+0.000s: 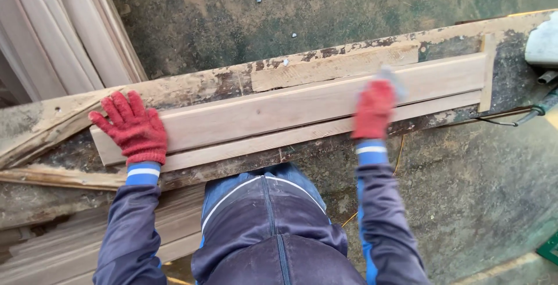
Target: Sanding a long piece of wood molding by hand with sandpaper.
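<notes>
Left hand point(132, 127) (red glove), fingers spread flat on the left end of the wooden board point(290, 109). Board's long axis runs left to right along the worn tabletop point(511, 70). Right hand point(374, 109), closed around a blurred grey sanding pad point(393, 81), rests near the board's right end.

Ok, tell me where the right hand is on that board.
In the head view, the right hand in its red glove presses something grey and blurred onto the pale wooden board, right of centre, toward its far end near the bench's upright stop strip.
</notes>
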